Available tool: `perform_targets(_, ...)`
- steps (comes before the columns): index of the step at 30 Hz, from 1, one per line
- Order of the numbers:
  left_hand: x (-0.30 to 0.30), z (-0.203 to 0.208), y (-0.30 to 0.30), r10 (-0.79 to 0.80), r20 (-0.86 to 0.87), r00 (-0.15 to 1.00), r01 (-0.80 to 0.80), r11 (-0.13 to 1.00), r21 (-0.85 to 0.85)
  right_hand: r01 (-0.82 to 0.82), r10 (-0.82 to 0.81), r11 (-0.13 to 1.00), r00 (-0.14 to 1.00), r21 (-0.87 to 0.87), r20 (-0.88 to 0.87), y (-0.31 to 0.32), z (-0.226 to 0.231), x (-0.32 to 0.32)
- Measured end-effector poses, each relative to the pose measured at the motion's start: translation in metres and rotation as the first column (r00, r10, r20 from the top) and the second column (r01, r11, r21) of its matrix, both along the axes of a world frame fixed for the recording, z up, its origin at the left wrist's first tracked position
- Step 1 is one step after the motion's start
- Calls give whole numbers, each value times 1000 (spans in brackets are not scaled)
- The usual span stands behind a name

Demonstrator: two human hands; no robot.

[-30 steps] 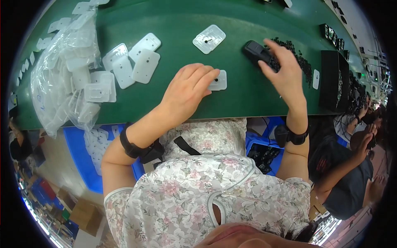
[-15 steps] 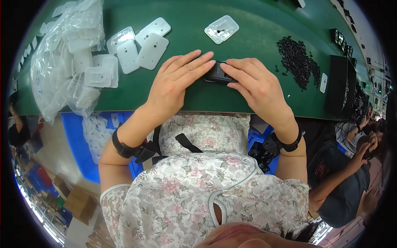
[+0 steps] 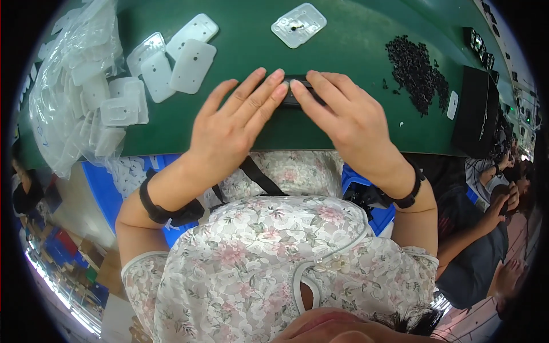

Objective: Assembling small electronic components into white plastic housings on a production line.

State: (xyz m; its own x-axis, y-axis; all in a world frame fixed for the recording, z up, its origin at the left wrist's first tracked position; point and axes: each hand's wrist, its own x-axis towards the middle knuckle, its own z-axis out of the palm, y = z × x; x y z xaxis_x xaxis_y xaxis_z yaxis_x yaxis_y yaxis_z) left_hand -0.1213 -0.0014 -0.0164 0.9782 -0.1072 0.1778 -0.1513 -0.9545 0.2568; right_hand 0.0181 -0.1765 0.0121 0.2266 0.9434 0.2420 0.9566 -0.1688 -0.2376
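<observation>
A small black plastic case [image 3: 292,99] lies on the green table in front of me, mostly covered by my fingers. My left hand [image 3: 226,123] presses its fingertips on the case's left end, the fingers long and close together. From the other side my right hand [image 3: 353,117] grips it, thumb on the near top face and fingers along the far edge. The two hands almost meet over the middle of the case. Beyond them, a translucent white plate [image 3: 309,27] with a dark hole lies by itself.
At left, several white plates [image 3: 193,67] lie near a clear plastic bag [image 3: 48,123] full of similar ones. A heap of small black parts [image 3: 420,74] and a black box [image 3: 476,111] are at right. Blue bins [image 3: 98,188] stand below the table edge; a co-worker's arm [image 3: 472,234] is at right.
My right thumb has moved left over the case, near my left fingertips, and the case is more covered. The whole view has shifted slightly, with the plates now higher in the picture.
</observation>
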Motion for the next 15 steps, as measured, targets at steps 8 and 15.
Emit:
perform_targets(8, 11, -7, -7, 32, 181, 983, -41, 998, 46, 101, -62, 987, 957, 125, -283, 0, -15, 14)
perform_targets(15, 40, -5, -14, 356, -95, 930, -289, 543, -788, 492, 142, 851, 121, 184, -982, 6, -12, 18)
